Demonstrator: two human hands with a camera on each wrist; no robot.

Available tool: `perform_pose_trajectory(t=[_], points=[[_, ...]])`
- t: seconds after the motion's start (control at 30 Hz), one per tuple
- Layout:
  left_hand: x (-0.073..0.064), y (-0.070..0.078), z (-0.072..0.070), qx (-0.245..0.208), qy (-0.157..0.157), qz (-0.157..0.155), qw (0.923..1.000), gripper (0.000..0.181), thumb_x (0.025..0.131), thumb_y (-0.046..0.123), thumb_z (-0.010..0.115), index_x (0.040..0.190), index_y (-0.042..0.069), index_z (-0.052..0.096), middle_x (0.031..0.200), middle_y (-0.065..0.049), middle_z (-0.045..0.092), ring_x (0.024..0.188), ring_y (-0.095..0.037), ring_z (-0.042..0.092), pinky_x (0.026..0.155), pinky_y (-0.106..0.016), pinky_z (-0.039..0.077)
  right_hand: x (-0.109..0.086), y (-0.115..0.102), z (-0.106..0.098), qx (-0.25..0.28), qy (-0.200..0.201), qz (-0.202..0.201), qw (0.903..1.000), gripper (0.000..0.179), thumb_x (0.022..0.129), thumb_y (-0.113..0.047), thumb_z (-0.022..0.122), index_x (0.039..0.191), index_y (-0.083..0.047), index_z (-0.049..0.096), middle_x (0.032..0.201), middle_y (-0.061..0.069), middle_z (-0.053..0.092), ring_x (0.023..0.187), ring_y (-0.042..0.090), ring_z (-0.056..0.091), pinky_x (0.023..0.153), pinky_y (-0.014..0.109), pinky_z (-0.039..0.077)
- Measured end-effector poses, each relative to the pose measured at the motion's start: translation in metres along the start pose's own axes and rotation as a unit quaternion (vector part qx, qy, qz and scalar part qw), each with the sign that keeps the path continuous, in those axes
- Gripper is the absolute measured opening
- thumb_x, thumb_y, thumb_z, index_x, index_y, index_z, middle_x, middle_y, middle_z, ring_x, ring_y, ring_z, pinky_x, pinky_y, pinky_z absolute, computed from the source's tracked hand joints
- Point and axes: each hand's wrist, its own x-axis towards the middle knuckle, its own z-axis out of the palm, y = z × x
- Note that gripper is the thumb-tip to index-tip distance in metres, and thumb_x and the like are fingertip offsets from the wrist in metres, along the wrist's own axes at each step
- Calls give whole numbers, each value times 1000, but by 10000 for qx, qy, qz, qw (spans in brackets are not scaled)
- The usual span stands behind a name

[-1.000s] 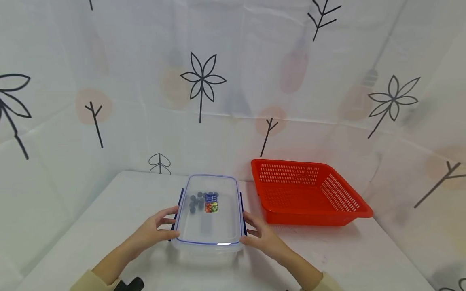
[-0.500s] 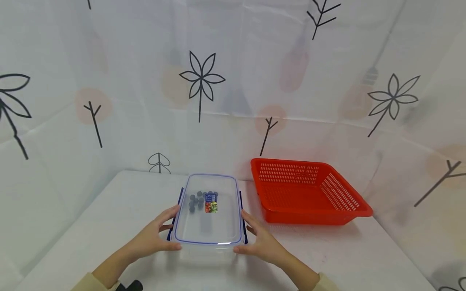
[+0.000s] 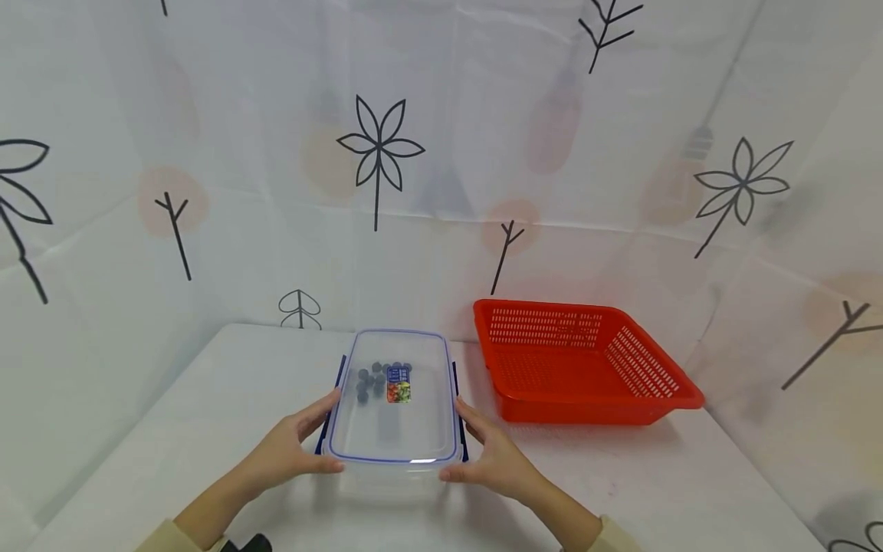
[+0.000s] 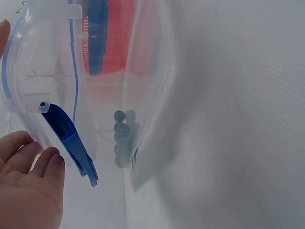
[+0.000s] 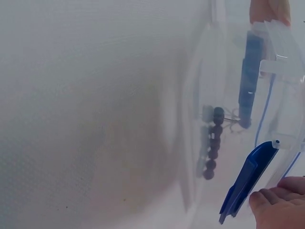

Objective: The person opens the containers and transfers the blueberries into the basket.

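A clear plastic food container (image 3: 424, 429) with a blue-edged lid sits on the white table, a small label (image 3: 398, 385) on its top. Small dark round things like blueberries (image 3: 371, 382) show through it in a cluster. My left hand (image 3: 283, 454) holds the near left corner, thumb along the front and fingers at the side. At the near right corner, my right hand (image 3: 498, 460) holds it the same way. In the left wrist view a blue side clip (image 4: 71, 143) hangs out, unlatched, beside the fingertips; the right wrist view shows another unlatched blue clip (image 5: 248, 181).
A red perforated basket (image 3: 572, 412) stands on the table just right of the container. Behind the table (image 3: 228, 383) hangs a white cloth (image 3: 441, 268) printed with plants. Something black (image 3: 255, 543) shows by the left sleeve.
Both thumbs have slid from the lid's near corners down to the container's front, and the hands have shifted slightly nearer. The container and basket stay in place.
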Motion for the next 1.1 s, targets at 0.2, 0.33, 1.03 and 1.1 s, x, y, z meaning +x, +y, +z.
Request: perform_pose_trajectory(t=[0.2, 0.33, 1.03, 1.1], points=[[-1, 0, 0, -124, 13, 33, 9999, 99, 66, 22, 85, 145, 3, 29, 149, -17, 22, 133, -38, 25, 107, -50, 18, 0, -3, 1, 21, 42, 134, 9999, 104, 63, -38, 84, 146, -8, 29, 149, 16, 25, 129, 43, 32, 97, 53, 37], [-1, 0, 0, -164, 43, 9, 9999, 98, 66, 23, 85, 145, 4, 30, 149, -16, 23, 133, -38, 25, 106, -50, 17, -1, -4, 1, 64, 65, 176, 9998, 103, 64, -38, 84, 146, -9, 28, 149, 15, 25, 129, 43, 32, 97, 53, 37], [0, -2, 3, -916, -109, -72, 9957, 97, 71, 17, 82, 146, 3, 23, 152, -13, 15, 136, -34, 18, 107, -39, 17, -1, -13, 3, 479, 224, 347, 9980, 100, 63, -37, 84, 145, -12, 32, 150, 10, 26, 130, 40, 31, 99, 52, 32], [0, -2, 3, -1002, -117, -45, 9949, 96, 71, 15, 81, 147, 3, 22, 152, -14, 14, 136, -35, 18, 107, -38, 18, -1, -14, 2, 590, 154, 263, 9978, 100, 64, -34, 84, 145, -10, 32, 150, 10, 26, 131, 38, 29, 100, 50, 32]])
